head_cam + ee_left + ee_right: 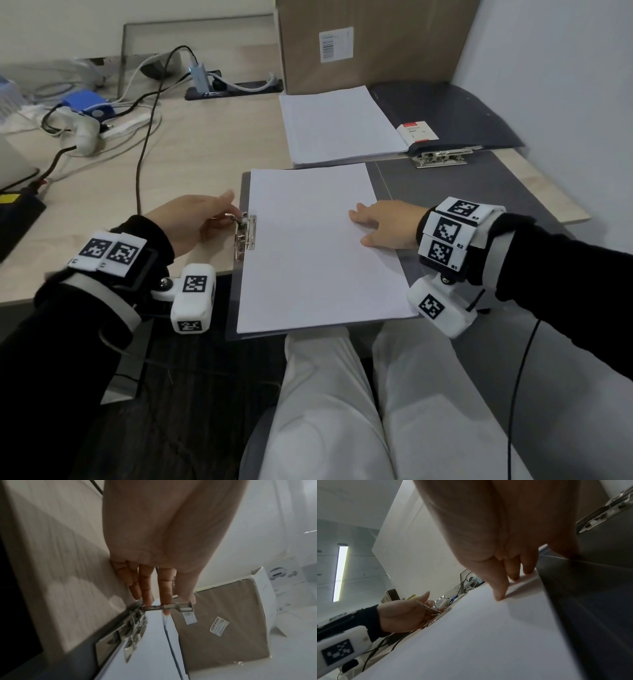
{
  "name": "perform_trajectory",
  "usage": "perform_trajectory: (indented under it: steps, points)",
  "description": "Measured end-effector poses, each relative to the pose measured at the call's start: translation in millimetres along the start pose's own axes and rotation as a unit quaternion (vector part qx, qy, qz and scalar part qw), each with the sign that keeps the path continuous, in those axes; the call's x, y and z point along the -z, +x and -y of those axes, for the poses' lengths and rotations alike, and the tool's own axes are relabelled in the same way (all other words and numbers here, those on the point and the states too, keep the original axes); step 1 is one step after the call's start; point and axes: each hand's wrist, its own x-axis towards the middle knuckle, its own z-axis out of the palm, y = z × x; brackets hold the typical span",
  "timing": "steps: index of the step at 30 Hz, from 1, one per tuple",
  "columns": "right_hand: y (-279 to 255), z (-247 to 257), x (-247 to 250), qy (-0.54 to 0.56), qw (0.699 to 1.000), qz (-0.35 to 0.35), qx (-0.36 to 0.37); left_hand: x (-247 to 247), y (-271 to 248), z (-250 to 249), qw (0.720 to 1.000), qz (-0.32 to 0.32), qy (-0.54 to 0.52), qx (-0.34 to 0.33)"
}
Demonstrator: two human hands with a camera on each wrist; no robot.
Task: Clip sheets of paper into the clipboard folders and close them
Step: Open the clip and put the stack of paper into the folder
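1. My left hand is pinching the raised lever of the metal clip; my thumb and fingers are curling round the lever, as the left wrist view confirms.
2. The clip is sitting on the left edge of the open grey clipboard folder, which is lying on the bench and overhanging its near edge above my lap.
3. A white sheet of paper is lying on the folder's left half, its left edge reaching the clip. Whether the edge is under the clamp I cannot tell.
4. My right hand is resting on the sheet with fingers extended, grasping nothing; in the right wrist view the fingertips are touching the paper.
5. A stack of white paper is lying further back on the bench, just beyond the sheet.
6. A second clipboard folder is lying open to the right of the stack, its clip showing at the near edge and a red-and-white label lying on it.
7. A cardboard box is standing behind the stack.
8. Cables and a blue device are lying on the left part of the bench.
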Motion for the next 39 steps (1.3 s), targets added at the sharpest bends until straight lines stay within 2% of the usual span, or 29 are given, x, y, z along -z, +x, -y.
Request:
perform_trajectory:
  steps: [3, 8, 16, 18, 21, 24, 26, 29, 34, 39]
  points:
    - [-4.0, -2.2, -12.2, 0.040, 0.998, 0.038, 0.007, -6.8, -4.7, 0.9, 0.999, 0.005, 0.031, -0.021]
    - [3.0, -1.8, -31.8, 0.026, 0.999, 0.028, -0.016, -8.4, -8.3, 3.0, 0.997, 0.024, 0.058, -0.042]
    - [9.2, -3.6, -37.1, 0.032, 0.999, 0.020, -0.022, -2.0, -21.5, 4.8, 0.990, 0.114, 0.062, -0.047]
    - [9.0, -3.5, -37.0, 0.034, 0.999, 0.021, -0.022, -4.6, -24.8, 2.3, 0.984, 0.138, 0.099, -0.060]
    - [9.0, -3.7, -37.2, 0.038, 0.999, 0.021, -0.023, -12.0, -26.5, -2.3, 0.962, 0.146, 0.214, -0.080]
    - [8.3, -3.4, -37.0, 0.038, 0.999, 0.022, -0.020, -19.8, -27.4, -3.8, 0.931, 0.080, 0.340, -0.101]
    - [8.5, -4.3, -36.4, 0.036, 0.999, 0.023, -0.019, -21.9, -26.6, -4.2, 0.923, 0.070, 0.360, -0.118]
    - [8.5, -4.9, -35.8, 0.036, 0.999, 0.027, -0.017, -17.7, -24.0, -3.9, 0.928, 0.094, 0.349, -0.093]
    - [5.8, -3.1, -35.7, 0.040, 0.999, 0.020, -0.013, -14.3, -26.8, -1.4, 0.945, 0.090, 0.312, -0.039]
    - [-1.4, -1.5, -24.3, 0.043, 0.998, 0.038, -0.009, -16.7, -27.5, -19.0, 0.945, 0.094, 0.314, 0.008]
